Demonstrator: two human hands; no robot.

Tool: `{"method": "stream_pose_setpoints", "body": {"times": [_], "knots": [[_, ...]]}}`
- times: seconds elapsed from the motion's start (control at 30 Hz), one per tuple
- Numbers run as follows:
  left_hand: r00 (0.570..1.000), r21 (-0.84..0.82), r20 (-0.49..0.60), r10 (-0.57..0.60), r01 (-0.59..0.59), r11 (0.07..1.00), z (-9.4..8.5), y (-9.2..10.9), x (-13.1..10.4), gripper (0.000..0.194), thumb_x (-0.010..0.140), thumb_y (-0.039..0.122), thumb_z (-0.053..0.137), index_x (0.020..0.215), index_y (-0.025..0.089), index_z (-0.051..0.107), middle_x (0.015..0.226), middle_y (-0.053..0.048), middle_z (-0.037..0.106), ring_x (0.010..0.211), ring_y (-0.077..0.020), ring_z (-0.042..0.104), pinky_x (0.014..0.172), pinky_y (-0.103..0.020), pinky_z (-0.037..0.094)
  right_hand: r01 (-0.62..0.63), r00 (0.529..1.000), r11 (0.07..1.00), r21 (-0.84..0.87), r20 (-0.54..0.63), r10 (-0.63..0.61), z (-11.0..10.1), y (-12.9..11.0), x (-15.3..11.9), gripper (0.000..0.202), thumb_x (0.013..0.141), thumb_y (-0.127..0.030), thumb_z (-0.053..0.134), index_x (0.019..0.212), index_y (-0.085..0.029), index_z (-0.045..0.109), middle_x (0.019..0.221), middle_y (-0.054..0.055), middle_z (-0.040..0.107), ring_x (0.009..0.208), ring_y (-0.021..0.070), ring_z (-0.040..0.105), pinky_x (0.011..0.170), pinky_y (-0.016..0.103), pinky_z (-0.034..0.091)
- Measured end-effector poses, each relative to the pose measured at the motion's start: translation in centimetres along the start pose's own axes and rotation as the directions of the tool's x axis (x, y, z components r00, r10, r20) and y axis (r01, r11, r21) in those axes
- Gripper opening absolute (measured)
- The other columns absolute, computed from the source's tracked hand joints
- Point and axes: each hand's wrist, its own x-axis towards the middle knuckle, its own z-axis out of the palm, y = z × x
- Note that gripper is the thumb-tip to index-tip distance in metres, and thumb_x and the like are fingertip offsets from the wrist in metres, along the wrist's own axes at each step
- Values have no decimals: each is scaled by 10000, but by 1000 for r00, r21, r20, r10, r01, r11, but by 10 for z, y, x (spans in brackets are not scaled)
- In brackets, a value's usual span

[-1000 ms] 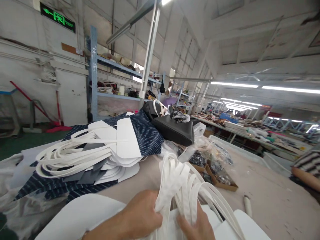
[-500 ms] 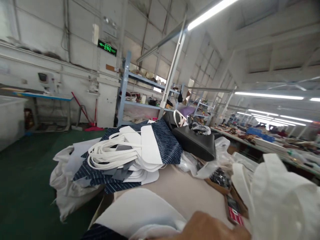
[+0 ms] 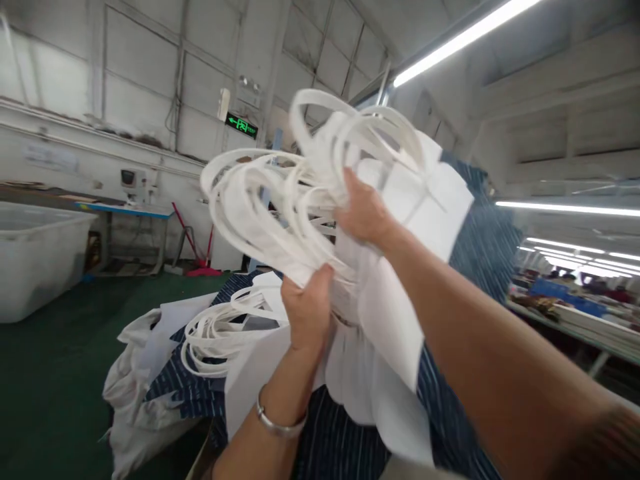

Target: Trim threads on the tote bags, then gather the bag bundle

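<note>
A bundle of white bag pieces with long looped straps [image 3: 280,200] is raised in front of me at head height. My left hand [image 3: 307,307] grips its underside from below, a silver bracelet on the wrist. My right hand [image 3: 365,213] clutches the top where the white flat panels [image 3: 395,320] and navy striped fabric [image 3: 480,247] hang down. Behind and below the bundle lies a second stack of white straps on navy striped fabric [image 3: 225,327] on the table.
A large white plastic tub [image 3: 35,260] stands on the green floor at left. White bags [image 3: 130,393] hang off the table's left end. A sewing table and red broom stand by the far wall. Work benches [image 3: 575,313] run along the right.
Both hands have lifted the white strap bundle from low over the table up to head height. The view has swung left, so the black bag and cardboard tray are hidden.
</note>
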Motion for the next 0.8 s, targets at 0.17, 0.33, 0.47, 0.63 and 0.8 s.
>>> {"method": "stream_pose_setpoints", "body": {"times": [0.17, 0.33, 0.47, 0.63, 0.8], "knots": [[890, 68, -362, -279, 323, 944, -82, -109, 14, 336, 877, 322, 639, 1172, 165, 599, 1212, -95, 631, 1044, -238, 631, 891, -473, 539, 91, 929, 986, 140, 345, -134, 150, -32, -22, 464, 911, -196, 598, 1360, -134, 500, 1386, 128, 566, 1279, 258, 514, 1088, 443, 387], [806, 141, -482, -344, 459, 877, -151, -182, -16, 311, 862, 337, 658, 1121, 167, 633, 1215, -89, 638, 1108, -259, 607, 953, -509, 500, -57, 854, 990, 132, 519, -20, 251, -25, -113, 319, 948, -331, 607, 1225, -173, 600, 1247, 89, 631, 1134, 253, 615, 966, 498, 505], [806, 159, -514, -296, 428, 890, -156, -196, -20, 334, 855, 349, 668, 1133, 167, 633, 1241, -96, 636, 1145, -263, 595, 983, -529, 477, -164, 855, 983, 83, 509, 100, 268, -25, -122, 350, 976, -359, 552, 1275, -179, 564, 1231, 87, 634, 1132, 252, 614, 973, 501, 492], [826, 92, -444, -348, 429, 899, -148, -181, -19, 277, 868, 358, 653, 1055, 153, 653, 1105, -76, 680, 997, -224, 651, 884, -465, 539, -252, 855, 967, -33, 460, 238, 252, -61, -129, 289, 940, -231, 531, 1195, -105, 585, 1123, 164, 681, 1099, 322, 619, 934, 522, 463], [845, 22, -398, -358, 399, 917, -148, -176, -24, 282, 878, 369, 638, 1055, 150, 647, 1064, -66, 677, 934, -209, 655, 823, -427, 559, -284, 866, 958, -44, 416, 276, 236, -80, -137, 341, 910, -165, 473, 1226, -64, 552, 1123, 229, 675, 1063, 340, 628, 884, 496, 469]]}}
